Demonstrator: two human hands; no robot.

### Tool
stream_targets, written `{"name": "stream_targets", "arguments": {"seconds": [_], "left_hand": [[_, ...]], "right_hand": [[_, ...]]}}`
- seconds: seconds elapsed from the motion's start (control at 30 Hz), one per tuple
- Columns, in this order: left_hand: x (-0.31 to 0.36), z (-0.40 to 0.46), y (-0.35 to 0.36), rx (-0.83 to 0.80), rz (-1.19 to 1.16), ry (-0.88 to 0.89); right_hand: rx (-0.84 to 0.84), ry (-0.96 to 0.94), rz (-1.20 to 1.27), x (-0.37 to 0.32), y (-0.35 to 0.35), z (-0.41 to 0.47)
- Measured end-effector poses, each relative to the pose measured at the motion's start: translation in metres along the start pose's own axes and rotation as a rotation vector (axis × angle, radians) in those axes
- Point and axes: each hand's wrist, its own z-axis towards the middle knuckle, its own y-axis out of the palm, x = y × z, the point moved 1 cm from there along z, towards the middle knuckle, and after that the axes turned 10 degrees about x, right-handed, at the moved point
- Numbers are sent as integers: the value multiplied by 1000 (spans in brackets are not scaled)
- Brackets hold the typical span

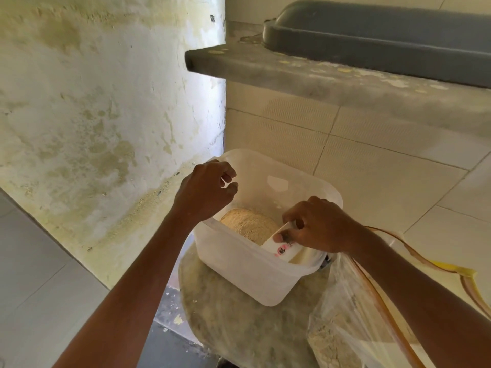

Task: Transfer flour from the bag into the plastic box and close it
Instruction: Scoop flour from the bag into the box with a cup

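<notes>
A translucent plastic box (239,264) stands on a round stone slab (239,322), without a lid. A mound of tan flour (249,225) lies inside it. My left hand (206,189) grips the box's left rim, fingers curled over the edge. My right hand (318,225) holds a white cup (283,247) with a red print, tipped over the box's near right rim toward the flour. A clear plastic bag (345,314) holding flour lies under my right forearm at the lower right.
A stained plaster wall (93,115) rises on the left. A grey concrete counter (332,75) with a dark basin (385,30) overhangs at the top. Tiled floor (385,176) lies behind the box. A yellow-brown strap (451,272) trails at right.
</notes>
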Motion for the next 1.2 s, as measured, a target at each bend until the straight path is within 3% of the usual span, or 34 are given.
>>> {"name": "stream_targets", "arguments": {"seconds": [0.2,0.3,0.4,0.57,0.73,0.87,1.0,1.13,1.2], "left_hand": [[3,-1,-1,5,-7,3],[11,-8,-6,45,-15,88],[18,-17,-11,98,4,196],[34,-25,-14,115,-19,274],[75,-34,3,80,-219,280],[122,-49,25,-25,-352,295],[167,-70,43,-265,-584,380],[188,-78,66,-455,-306,511],[197,-82,75,-456,-152,541]], "right_hand": [[203,-137,68,5,-4,-10],[424,-369,-186,7,0,-19],[574,-466,-328,6,-4,-23],[766,-467,-233,11,-27,-42],[843,-415,-91,28,-52,-91],[877,-356,70,49,-67,-146],[918,-294,74,75,-73,-202],[905,-271,7,98,-72,-242],[871,-279,-6,106,-67,-259]]}}
